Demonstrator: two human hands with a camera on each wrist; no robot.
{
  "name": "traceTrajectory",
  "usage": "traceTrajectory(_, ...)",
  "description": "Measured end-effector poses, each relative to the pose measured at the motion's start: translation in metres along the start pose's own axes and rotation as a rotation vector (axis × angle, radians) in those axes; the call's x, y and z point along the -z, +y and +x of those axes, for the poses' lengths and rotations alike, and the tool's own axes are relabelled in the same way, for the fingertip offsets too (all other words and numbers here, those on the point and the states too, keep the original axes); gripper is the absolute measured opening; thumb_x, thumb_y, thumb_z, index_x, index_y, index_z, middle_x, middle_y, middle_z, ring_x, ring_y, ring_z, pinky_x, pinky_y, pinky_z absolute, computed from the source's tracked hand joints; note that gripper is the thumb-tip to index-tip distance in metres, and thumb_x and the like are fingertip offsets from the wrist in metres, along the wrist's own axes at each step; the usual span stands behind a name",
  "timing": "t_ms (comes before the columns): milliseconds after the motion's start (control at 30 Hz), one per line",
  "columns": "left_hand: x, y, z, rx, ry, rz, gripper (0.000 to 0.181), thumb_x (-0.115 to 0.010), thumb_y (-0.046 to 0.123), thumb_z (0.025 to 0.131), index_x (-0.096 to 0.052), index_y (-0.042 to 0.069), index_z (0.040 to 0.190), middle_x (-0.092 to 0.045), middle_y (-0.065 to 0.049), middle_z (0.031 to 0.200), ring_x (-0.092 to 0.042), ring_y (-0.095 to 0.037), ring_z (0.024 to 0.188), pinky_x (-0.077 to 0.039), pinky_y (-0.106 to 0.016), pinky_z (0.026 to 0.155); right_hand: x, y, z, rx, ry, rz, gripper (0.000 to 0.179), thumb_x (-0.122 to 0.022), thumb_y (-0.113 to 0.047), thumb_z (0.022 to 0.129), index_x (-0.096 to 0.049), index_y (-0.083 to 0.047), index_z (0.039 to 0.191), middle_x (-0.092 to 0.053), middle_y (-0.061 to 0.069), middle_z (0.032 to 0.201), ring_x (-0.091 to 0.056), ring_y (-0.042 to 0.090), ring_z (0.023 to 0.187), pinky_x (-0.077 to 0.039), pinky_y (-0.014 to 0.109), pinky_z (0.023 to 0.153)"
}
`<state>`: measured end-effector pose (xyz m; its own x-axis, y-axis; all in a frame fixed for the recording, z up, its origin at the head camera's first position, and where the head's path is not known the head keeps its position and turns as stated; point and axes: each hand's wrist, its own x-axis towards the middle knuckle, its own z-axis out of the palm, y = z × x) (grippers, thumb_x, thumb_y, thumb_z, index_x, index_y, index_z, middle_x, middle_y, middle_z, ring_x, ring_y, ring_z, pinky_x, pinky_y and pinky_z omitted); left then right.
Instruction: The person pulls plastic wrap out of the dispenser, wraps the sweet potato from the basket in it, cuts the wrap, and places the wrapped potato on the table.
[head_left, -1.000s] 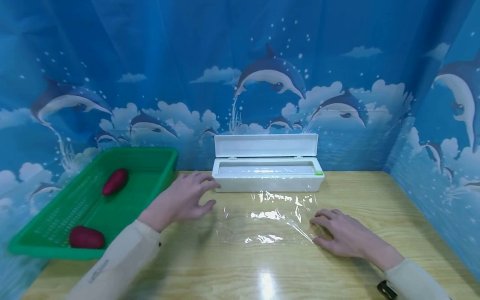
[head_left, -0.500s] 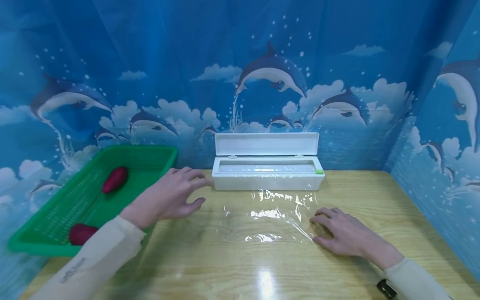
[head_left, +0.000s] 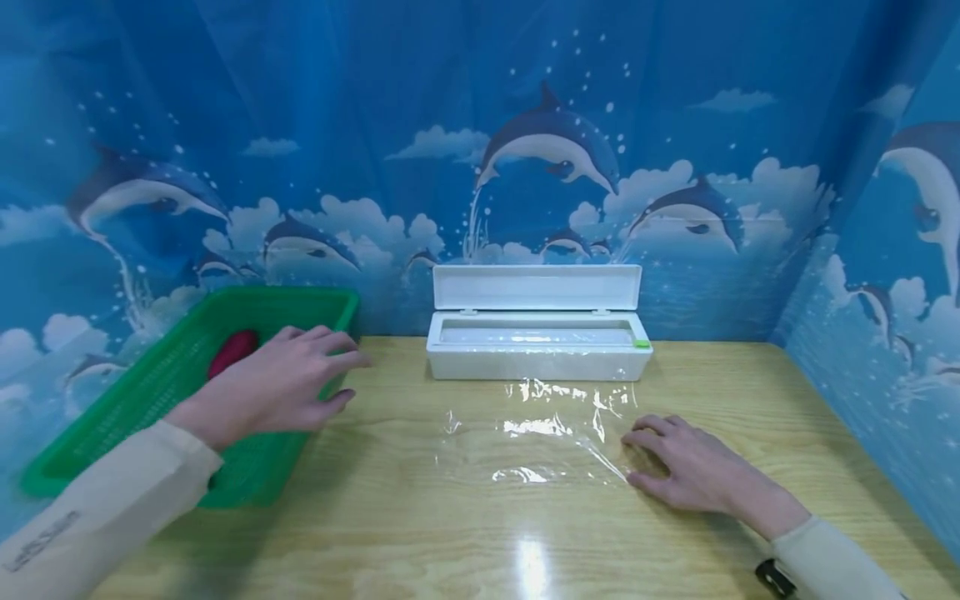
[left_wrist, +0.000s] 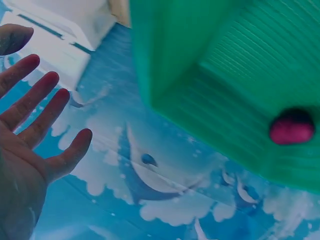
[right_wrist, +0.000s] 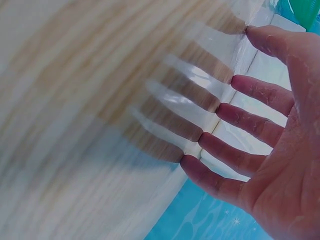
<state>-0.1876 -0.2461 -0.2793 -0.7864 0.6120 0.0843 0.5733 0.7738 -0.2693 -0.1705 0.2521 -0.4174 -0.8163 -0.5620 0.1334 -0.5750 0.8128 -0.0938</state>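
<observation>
A sheet of clear plastic wrap (head_left: 536, 427) lies on the table, drawn from the white wrap dispenser (head_left: 540, 362) whose lid stands up. My right hand (head_left: 693, 471) rests its fingertips on the table at the sheet's right edge. The right wrist view shows that hand's fingers (right_wrist: 250, 125) spread, tips down on the surface. Over the right side of a green basket (head_left: 288, 304), my left hand (head_left: 281, 383) is raised with loose fingers and holds nothing. A dark red sweet potato (head_left: 234, 348) lies in the basket, partly behind that hand; one is visible in the left wrist view (left_wrist: 292, 129).
The wood-grain table (head_left: 420, 533) runs back to a blue dolphin-print curtain (head_left: 360, 108), which also closes off the right side. A small green piece (head_left: 641, 343) sits at the dispenser's right end. The basket takes up the table's left side.
My left hand has moved left, from beside the dispenser to over the basket, and its sleeve now hides the nearer sweet potato. The right hand has stayed in place.
</observation>
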Motion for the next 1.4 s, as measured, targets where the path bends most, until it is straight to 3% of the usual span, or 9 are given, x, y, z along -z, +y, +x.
traceTrajectory(200,-0.001,-0.018,-0.019,-0.023,0.024,0.023,0.038,-0.076,0.034,0.090,-0.070,0.020,0.125,-0.070,-0.008,0.122,-0.067,-0.031,0.108,-0.057,-0.059,0.084,-0.001,0.000,0.000,-0.008,-0.004,0.005,0.052,-0.076,-0.046,0.087,-0.070,-0.013,0.125,-0.067,0.012,0.127,-0.065,0.038,0.113,-0.056,0.060,0.091)
traceTrajectory(400,-0.012,-0.039,-0.043,-0.025,0.051,0.031,0.036,-0.078,0.032,0.088,-0.072,0.021,0.122,-0.070,-0.008,0.118,-0.067,-0.032,0.105,-0.057,-0.059,0.079,-0.003,0.000,0.000,-0.017,-0.002,0.003,0.052,-0.076,-0.046,0.086,-0.070,-0.014,0.126,-0.067,0.012,0.128,-0.065,0.038,0.114,-0.056,0.060,0.090)
traceTrajectory(733,-0.043,-0.077,-0.083,0.016,-0.125,0.159,0.052,-0.088,0.039,0.075,-0.073,0.018,0.120,-0.068,-0.015,0.119,-0.065,-0.039,0.104,-0.054,-0.070,0.077,-0.002,0.000,-0.001,-0.015,-0.002,0.005,0.052,-0.076,-0.047,0.086,-0.070,-0.014,0.126,-0.067,0.012,0.127,-0.065,0.037,0.113,-0.057,0.059,0.090)
traceTrajectory(900,-0.056,-0.090,-0.098,0.031,-0.201,0.227,0.061,-0.091,0.048,0.065,-0.075,0.020,0.116,-0.070,-0.014,0.116,-0.065,-0.040,0.100,-0.054,-0.069,0.076,-0.002,0.000,0.000,-0.010,0.006,0.007,0.051,-0.077,-0.047,0.086,-0.070,-0.014,0.125,-0.067,0.011,0.126,-0.065,0.036,0.112,-0.057,0.058,0.088)
traceTrajectory(1000,-0.060,-0.095,-0.106,0.028,-0.221,0.268,0.056,-0.093,0.042,0.061,-0.076,0.023,0.111,-0.070,-0.012,0.115,-0.065,-0.039,0.101,-0.054,-0.068,0.076,-0.002,0.000,0.000,-0.005,0.012,0.006,0.050,-0.077,-0.046,0.086,-0.071,-0.014,0.124,-0.068,0.010,0.125,-0.065,0.036,0.111,-0.058,0.058,0.087)
traceTrajectory(1200,-0.066,-0.098,-0.120,0.026,-0.190,0.264,0.050,-0.097,0.020,0.056,-0.077,0.024,0.102,-0.070,-0.014,0.114,-0.063,-0.041,0.103,-0.054,-0.066,0.073,-0.003,0.000,0.002,0.009,0.022,0.000,0.051,-0.077,-0.047,0.086,-0.070,-0.014,0.125,-0.068,0.010,0.125,-0.066,0.036,0.112,-0.057,0.057,0.088)
traceTrajectory(1400,-0.076,-0.101,-0.122,0.024,-0.146,0.234,0.037,-0.095,0.039,0.057,-0.074,0.028,0.084,-0.070,-0.010,0.106,-0.063,-0.036,0.096,-0.052,-0.059,0.068,-0.004,-0.002,0.003,0.007,0.033,-0.005,0.050,-0.077,-0.046,0.086,-0.071,-0.014,0.124,-0.068,0.011,0.126,-0.065,0.036,0.113,-0.057,0.058,0.087)
